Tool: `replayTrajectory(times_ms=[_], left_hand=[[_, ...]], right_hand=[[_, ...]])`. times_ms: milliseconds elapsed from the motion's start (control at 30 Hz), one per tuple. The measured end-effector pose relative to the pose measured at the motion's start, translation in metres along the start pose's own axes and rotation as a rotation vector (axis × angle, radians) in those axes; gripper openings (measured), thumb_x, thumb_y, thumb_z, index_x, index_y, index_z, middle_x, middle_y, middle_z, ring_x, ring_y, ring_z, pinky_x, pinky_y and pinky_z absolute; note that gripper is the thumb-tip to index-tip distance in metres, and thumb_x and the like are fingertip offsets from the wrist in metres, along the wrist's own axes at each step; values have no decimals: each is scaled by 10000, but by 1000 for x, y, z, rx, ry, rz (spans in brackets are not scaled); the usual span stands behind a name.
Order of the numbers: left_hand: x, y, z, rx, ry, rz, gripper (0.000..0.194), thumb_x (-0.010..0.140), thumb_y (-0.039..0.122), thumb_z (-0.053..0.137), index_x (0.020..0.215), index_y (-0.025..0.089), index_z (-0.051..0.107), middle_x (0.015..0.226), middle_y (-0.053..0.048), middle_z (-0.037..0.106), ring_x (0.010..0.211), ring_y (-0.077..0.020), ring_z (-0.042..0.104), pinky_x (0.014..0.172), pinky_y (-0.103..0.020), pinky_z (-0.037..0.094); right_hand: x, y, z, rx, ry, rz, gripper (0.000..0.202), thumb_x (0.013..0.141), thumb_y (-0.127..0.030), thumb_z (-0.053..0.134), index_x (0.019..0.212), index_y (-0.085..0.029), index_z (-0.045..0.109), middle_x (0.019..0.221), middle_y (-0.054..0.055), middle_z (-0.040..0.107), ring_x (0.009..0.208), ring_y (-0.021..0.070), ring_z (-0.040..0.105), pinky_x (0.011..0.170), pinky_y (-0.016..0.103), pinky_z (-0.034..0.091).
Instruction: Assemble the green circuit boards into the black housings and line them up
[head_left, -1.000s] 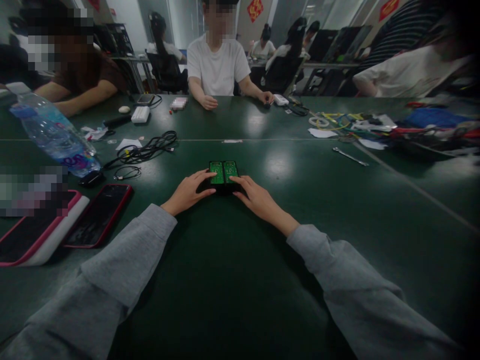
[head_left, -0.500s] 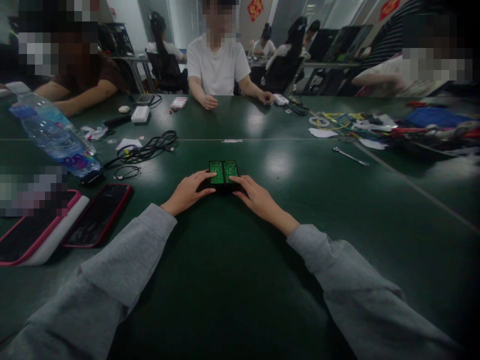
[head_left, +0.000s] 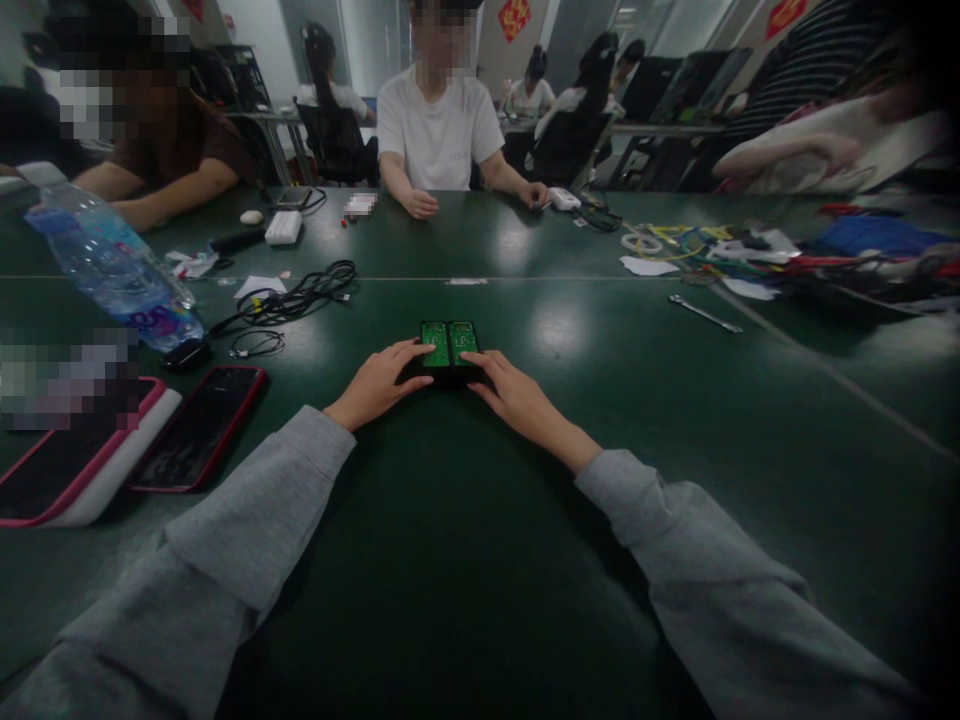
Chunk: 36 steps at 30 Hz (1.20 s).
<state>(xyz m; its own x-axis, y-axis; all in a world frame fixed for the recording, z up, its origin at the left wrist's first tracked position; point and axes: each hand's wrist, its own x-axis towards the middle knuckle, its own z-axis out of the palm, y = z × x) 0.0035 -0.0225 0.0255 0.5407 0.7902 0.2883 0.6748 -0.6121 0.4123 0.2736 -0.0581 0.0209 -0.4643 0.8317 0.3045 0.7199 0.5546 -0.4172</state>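
Two green circuit boards (head_left: pixel 436 355) lie side by side in a black case (head_left: pixel 450 377) on the dark green table, with a black strip between them. My left hand (head_left: pixel 375 385) grips the left side of the case, one fingertip resting on the left board and the thumb at the near edge. From the other side my right hand (head_left: pixel 519 390) holds it the same way, a fingertip on the right board. The case's underside is hidden.
To the left are phones (head_left: pixel 199 430), water bottles (head_left: pixel 120 265) and coiled black cables (head_left: pixel 304 290). On the right lie a wrench (head_left: pixel 705 313) and a heap of wires (head_left: pixel 817 250). A person in a white shirt (head_left: pixel 441 125) sits opposite.
Both hands and the circuit boards stay where they were; the view has shifted very slightly. At the right, the other person's arm and head have moved a little.
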Motion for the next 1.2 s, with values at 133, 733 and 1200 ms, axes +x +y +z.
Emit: replayTrajectory(times_ms=[133,733,1200], left_hand=[[0,2,0,1,1,10,509,961,492,524,1420,295,426,1488,-100,478,1325,-277,508,1054,-505,445],[0,2,-1,5,-23,5,632,907,582,561,1446,299,393,1505,-121,447,1333,-313,488,1050,-531,433],[0,2,1,28,-5,14,628,900,544,593,1443,298,395,1491,-122,463,1344,-306,480,1053,-521,432]], right_hand=[[0,-1,1,0,7,-9,587,1006,-350,436,1539,-309,193,1384,111,471,1134,304,592,920,517,566],[2,1,2,-21,-1,10,562,1001,-352,448,1525,-270,261,1368,112,465,1103,285,590,898,490,568],[3,0,2,-13,4,-4,550,998,-343,443,1516,-283,269,1333,110,486,1120,301,587,923,523,553]])
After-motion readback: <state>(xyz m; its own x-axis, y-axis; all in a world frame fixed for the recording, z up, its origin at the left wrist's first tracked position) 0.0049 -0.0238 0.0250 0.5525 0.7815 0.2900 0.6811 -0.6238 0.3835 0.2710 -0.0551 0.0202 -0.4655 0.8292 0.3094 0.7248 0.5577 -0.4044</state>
